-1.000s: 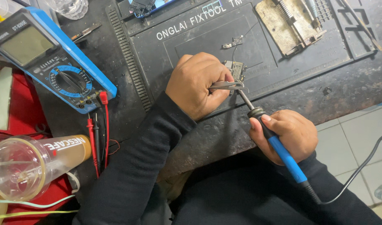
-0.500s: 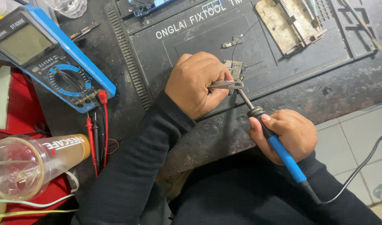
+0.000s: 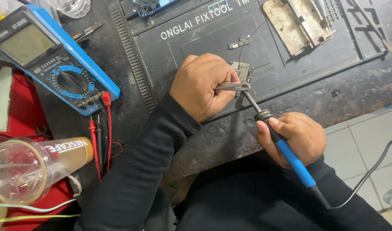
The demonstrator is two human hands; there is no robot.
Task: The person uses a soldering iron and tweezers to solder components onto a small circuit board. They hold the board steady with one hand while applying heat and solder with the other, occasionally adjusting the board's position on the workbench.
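From the head camera, a small greenish-tan circuit board (image 3: 243,72) with metal contacts lies on the dark repair mat (image 3: 316,64). The left hand (image 3: 202,85) is curled, pinching metal tweezers (image 3: 232,87) whose tips reach the board's lower edge. The right hand (image 3: 296,137) grips a blue-handled soldering iron (image 3: 286,149), its tip touching the board beside the tweezers. A blue multimeter (image 3: 54,64) lies well to the left.

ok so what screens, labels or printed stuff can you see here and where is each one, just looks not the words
Multimeter: top left, blue casing, dark face, blank grey screen, round dial.
Clear jar: bottom left, lying on its side, brown contents, white lettering on a red patch.
Work mat: top centre, dark rubber, pale lettering along its upper edge.
Small screen device: top edge, mostly cut off, blue glow.
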